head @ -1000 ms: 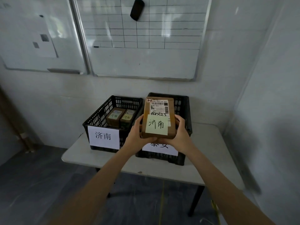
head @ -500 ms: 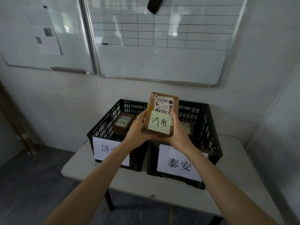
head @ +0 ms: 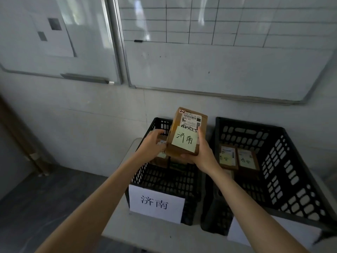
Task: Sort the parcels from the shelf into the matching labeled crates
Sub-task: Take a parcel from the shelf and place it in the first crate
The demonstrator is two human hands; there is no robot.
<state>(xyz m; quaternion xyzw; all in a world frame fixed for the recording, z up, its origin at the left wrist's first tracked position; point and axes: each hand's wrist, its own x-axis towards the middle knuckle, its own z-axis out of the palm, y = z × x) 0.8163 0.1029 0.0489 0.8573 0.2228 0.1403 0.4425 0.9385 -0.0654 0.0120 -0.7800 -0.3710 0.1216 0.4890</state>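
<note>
A brown cardboard parcel [head: 187, 123] with a shipping label and a yellow note reading 济南 hangs tilted over the left black crate [head: 144, 176], which bears a white 济南 sign. My right hand [head: 202, 156] grips the parcel's near right corner from below. My left hand [head: 152, 145] holds its left side. Under my hands, other brown parcels [head: 162, 158] lie in that crate, mostly hidden. The right black crate [head: 291, 172] holds two parcels [head: 238, 158] with yellow notes.
Both crates stand side by side on a light table [head: 145, 238] against a white wall. Two whiteboards [head: 218, 70] hang above. Dark floor [head: 36, 198] lies to the left of the table.
I have come closer to the table. The parcel has moved left, from between the crates to above the 济南 crate, still in both hands.
</note>
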